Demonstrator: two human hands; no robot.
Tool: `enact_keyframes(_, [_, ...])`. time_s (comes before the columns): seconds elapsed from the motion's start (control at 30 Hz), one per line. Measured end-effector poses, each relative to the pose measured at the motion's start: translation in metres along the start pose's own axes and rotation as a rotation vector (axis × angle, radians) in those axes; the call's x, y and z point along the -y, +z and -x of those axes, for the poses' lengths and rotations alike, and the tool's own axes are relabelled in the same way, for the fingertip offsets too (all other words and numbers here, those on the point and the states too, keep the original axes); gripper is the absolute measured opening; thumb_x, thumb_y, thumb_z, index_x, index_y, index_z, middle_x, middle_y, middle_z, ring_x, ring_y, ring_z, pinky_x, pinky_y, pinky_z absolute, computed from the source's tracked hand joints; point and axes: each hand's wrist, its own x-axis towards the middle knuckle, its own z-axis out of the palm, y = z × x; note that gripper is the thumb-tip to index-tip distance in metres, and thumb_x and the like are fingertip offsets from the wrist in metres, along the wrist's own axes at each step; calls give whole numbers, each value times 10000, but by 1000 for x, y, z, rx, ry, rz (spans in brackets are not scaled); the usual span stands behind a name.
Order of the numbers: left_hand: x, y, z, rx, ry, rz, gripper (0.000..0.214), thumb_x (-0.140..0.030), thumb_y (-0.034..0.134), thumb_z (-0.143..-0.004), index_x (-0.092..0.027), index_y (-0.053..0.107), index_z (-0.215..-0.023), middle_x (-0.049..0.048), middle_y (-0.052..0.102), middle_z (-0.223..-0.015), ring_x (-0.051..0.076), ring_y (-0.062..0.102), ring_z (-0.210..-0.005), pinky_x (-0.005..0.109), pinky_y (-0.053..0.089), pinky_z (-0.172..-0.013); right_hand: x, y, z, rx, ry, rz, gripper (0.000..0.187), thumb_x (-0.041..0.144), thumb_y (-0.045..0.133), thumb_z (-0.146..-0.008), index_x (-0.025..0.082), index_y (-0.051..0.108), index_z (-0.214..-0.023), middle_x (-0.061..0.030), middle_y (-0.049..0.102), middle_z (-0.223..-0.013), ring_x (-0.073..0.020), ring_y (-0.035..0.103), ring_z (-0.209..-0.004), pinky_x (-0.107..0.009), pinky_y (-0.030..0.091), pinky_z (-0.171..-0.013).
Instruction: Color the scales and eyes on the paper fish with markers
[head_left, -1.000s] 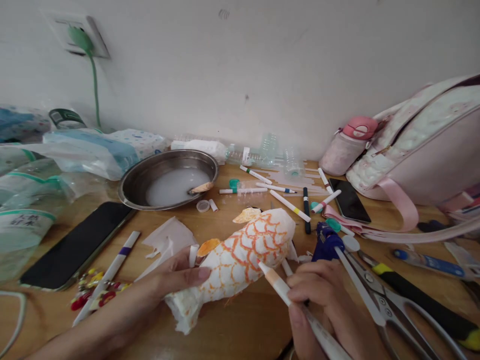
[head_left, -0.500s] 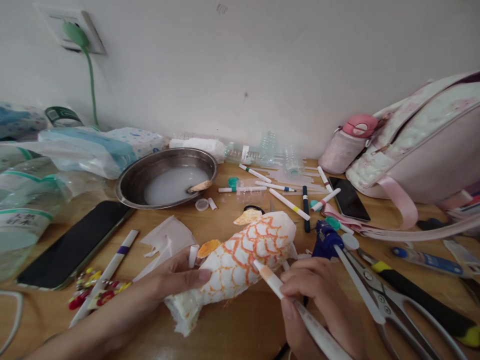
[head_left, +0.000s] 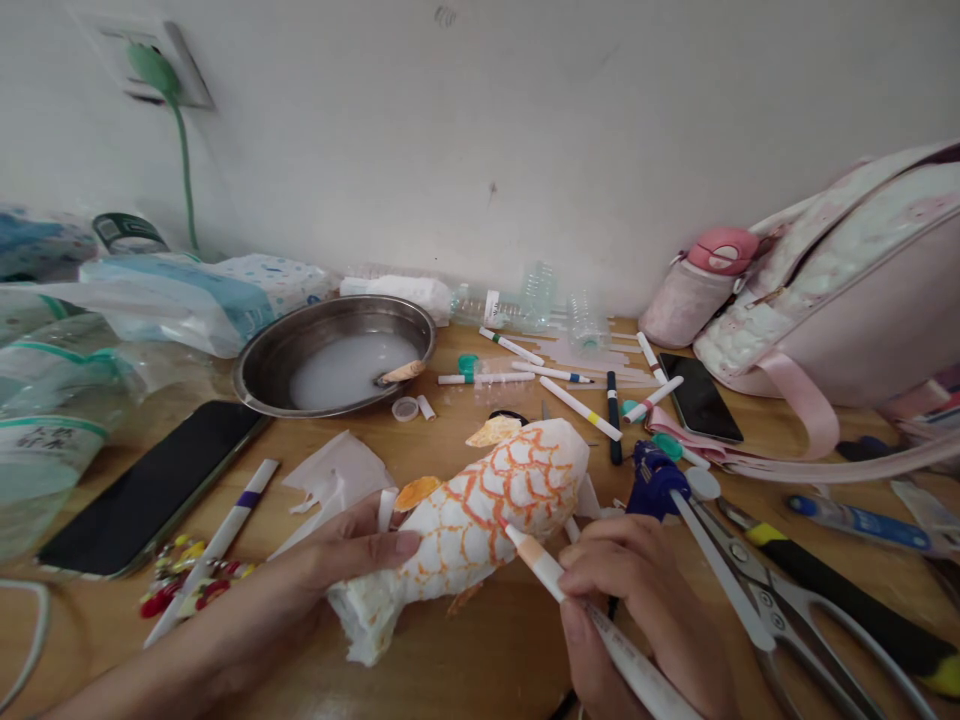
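Fish figure (head_left: 472, 520), orange-scaled, right of and nearer than metal bowl (head_left: 270, 365); left hand (head_left: 352, 550) pinching it near tail. Right hand (head_left: 637, 595) pinching white marker (head_left: 544, 571), nib against fish figure's side. Black smartphone (head_left: 154, 490) near-left of bowl, scissors (head_left: 770, 600) well right of bowl, pink backpack (head_left: 832, 310) farther right.

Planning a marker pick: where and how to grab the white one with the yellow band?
I'd pinch the yellow-banded marker mid-barrel from above, fingers across its length: it's slender, lying down. Its near end meets or nearly meets the dark marker; its middle looks clear.
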Motion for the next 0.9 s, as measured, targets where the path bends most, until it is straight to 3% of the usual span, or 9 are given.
enact_keyframes(0.1, [0,0,1,-66,-52,41,492,-519,825,-623,-220,625,-959,-73,725,-704,131,604,-628,216,433,-585,1,2,2,-4,1,-6,123,109,503,-841,230,525,-846,19,637,-704,-145,582,-697,-347,445,-703])
enact_keyframes(0.37, [5,-6,-2,-128,-67,109,560,-561,853,-565,-222,649,-961,-54,734,-743,138,591,-652,220,456,-583,4,1,-2,-66,1,-16,122,104,490,-845,222,518,-834,21,606,-689,-142,564,-699,-335,427,-698])
enact_keyframes(0.57, [7,-7,-3,-107,-54,120,426,-521,835,-624,-237,639,-874,-74,736,-716,125,610,-626,213,472,-605,5,0,-2,-115,17,-13,143,83,514,-852,219,539,-885,4,636,-750,-155,593,-758,-343,450,-741])
enact_keyframes(0.9, [8,-9,-8,4,1,56,401,-422,803,-700,-220,667,-1018,-47,774,-785,141,672,-718,200,455,-633,3,0,-2,-191,71,38,108,116,530,-892,209,586,-892,-12,660,-829,-148,617,-802,-325,451,-755])
